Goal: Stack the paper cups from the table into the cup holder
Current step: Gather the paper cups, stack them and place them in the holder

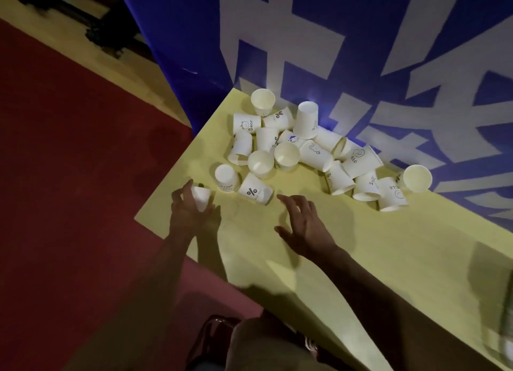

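A yellow table (361,259) runs from the lower right toward the upper centre, its near corner at the left edge of the surface. Behind it hangs a blue banner (194,23) carrying large white characters. A red floor (69,148) fills the left side of the view.

A pile of white paper cups (311,151) lies on the far part of the table, against the banner. Most cups lie on their sides; several stand mouth up, and some stand inverted. Printed marks show on a number of them: one reads "Bear" (246,123), others read "HELLO", and a cup with a percent sign (255,189) lies on its side at the near edge of the pile. An inverted cup (226,178) stands just beside it on the left.

The person's left hand (191,212) is at the table's left edge, near the corner. Its fingers are curled around a single white cup (201,198), which is held base up, clear of the pile.

The right hand (302,226) is over the table, near the percent-sign cup but apart from it. Its fingers are spread and slightly bent, and it holds nothing.

A blurred object sits at the frame's lower right edge; it cannot be identified. No cup holder can be made out with certainty.
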Tool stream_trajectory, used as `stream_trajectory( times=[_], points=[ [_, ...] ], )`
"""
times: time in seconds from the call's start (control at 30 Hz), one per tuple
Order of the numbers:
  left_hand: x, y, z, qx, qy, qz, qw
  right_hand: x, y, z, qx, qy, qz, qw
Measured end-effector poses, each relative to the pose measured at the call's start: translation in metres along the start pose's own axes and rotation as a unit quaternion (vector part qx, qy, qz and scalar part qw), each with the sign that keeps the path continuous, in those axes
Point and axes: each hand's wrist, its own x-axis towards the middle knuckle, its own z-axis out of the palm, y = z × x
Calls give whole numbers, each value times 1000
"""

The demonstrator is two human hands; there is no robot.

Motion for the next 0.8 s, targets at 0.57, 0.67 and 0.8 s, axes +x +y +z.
stream_trajectory(
  times=[0.57, 0.67, 0.8],
  points=[
    [-91, 27, -26, -184, -47, 2, 982, 84, -27, 33, -164, -62, -8, 984],
    [-102, 26, -21, -206, -58, -11, 977, 88, -24, 34, -160, -46, -18, 986],
    [-109, 32, -17, -201, -59, -17, 978, 100, -27, 34, -168, -81, 9, 982]
  ],
)
